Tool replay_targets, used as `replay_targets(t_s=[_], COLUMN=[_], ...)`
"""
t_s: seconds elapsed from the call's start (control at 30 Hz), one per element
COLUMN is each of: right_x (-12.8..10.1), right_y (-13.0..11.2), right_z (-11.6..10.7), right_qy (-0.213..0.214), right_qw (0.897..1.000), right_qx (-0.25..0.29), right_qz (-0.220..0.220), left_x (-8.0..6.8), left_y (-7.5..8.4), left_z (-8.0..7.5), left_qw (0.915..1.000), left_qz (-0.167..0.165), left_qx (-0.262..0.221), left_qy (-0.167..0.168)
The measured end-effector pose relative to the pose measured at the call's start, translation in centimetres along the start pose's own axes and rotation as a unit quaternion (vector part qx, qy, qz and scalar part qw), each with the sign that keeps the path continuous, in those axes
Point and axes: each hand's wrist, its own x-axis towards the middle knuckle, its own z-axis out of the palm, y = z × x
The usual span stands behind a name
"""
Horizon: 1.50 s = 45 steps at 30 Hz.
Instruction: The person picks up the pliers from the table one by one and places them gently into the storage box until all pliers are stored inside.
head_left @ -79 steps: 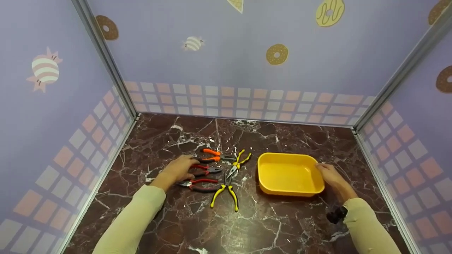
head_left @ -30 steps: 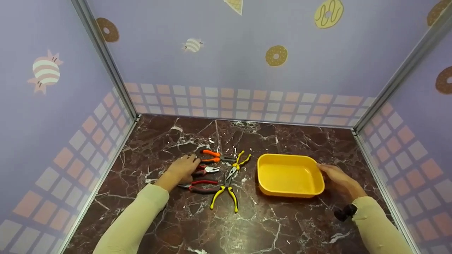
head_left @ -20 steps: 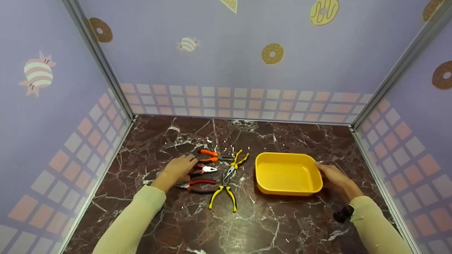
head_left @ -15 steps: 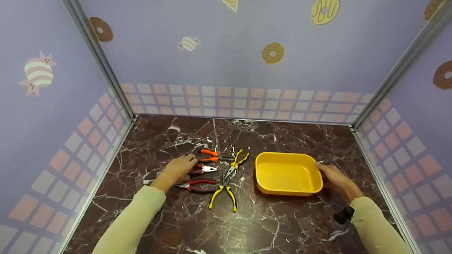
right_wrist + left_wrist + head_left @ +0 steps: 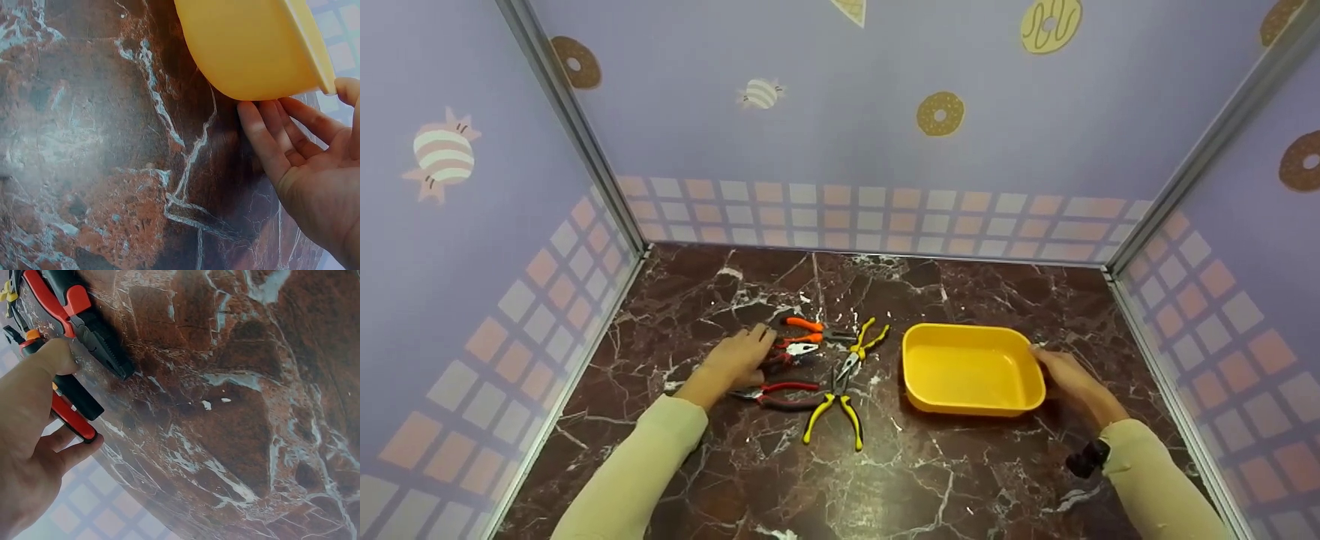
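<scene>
My left hand (image 5: 741, 358) grips the handles of a small red-and-black pair of pliers (image 5: 790, 351) with silver jaws. In the left wrist view the thumb and curled fingers (image 5: 73, 449) close round its red-and-black handle (image 5: 72, 410). Around it lie orange-handled pliers (image 5: 808, 330), yellow long-nose pliers (image 5: 864, 346), a second red-and-black pair (image 5: 780, 394) and yellow-handled pliers (image 5: 834, 412). My right hand (image 5: 1061, 369) rests with straight fingers (image 5: 270, 140) against the right wall of a yellow tray (image 5: 919, 394), which holds nothing.
Everything sits on a dark red marble top (image 5: 885, 480) boxed in by lilac walls on the left, back and right. The tray's outer wall (image 5: 253, 50) stands just left of my right palm.
The small red-and-black pliers in my left hand have shifted a little away from me, their silver head now close to the orange pair. My right hand stays at the tray.
</scene>
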Motion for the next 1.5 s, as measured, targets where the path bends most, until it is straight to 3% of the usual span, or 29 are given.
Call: replay_targets(t_s=[0.23, 0.53, 0.83, 1.17, 1.5], right_x=[-0.2, -0.2, -0.2, -0.2, -0.1], right_y=[-0.9, -1.5, -1.6, -1.7, -1.5], right_z=[-0.2, 0.1, 0.1, 0.0, -0.1], right_qy=[-0.017, 0.017, 0.009, 0.011, 0.017], right_qw=[0.999, 1.000, 1.000, 1.000, 1.000], right_qx=[0.035, 0.012, 0.014, -0.026, -0.012], right_qz=[0.008, 0.008, -0.003, 0.008, 0.003], left_x=[-0.1, -0.2, -0.1, 0.2, 0.1], left_y=[-0.2, -0.2, 0.6, 1.2, 2.1], left_z=[-0.6, -1.0, -1.5, -1.6, -3.0], left_qw=[0.9999, 0.9993, 0.9977, 0.9954, 0.9933], left_qz=[0.003, -0.007, -0.004, 0.012, 0.031], left_qx=[-0.012, -0.037, -0.067, -0.085, -0.096], left_qy=[-0.003, -0.004, 0.004, 0.043, 0.057])
